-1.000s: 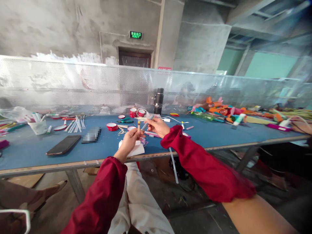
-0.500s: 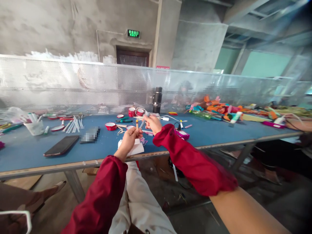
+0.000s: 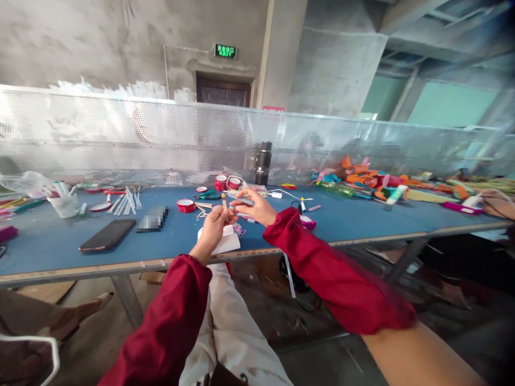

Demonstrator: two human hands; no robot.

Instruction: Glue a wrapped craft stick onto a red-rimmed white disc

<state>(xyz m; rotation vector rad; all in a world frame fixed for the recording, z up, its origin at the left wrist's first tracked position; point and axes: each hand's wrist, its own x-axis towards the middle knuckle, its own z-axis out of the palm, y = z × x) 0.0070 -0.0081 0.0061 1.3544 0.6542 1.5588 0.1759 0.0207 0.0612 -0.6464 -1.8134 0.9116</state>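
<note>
My left hand (image 3: 216, 222) is closed on a small flat wooden stick (image 3: 224, 202) with a yellow top end, held upright above the table. To its right, my right hand (image 3: 259, 208) grips a slim grey-blue pen-like tool (image 3: 246, 201), which lies nearly level between the fingers; its exact kind is not clear. The two hands are close together. Beneath them a white paper or cloth (image 3: 226, 241) rests at the table's front edge, with a tangle of thin pink-purple strands (image 3: 238, 230) beside it.
On the blue table (image 3: 161, 246) lie a phone (image 3: 108, 235), red tape rolls (image 3: 186, 206), white sticks (image 3: 127, 201) and a cup of pens (image 3: 64, 205). A black bottle (image 3: 263, 163) stands behind my hands. Orange items (image 3: 364, 176) are piled right, near another person's arm (image 3: 497, 206).
My right hand has drawn slightly back to the right, its fingers straighter, and the pen-like tool has tipped from steep to nearly level. My left hand still holds the stick.
</note>
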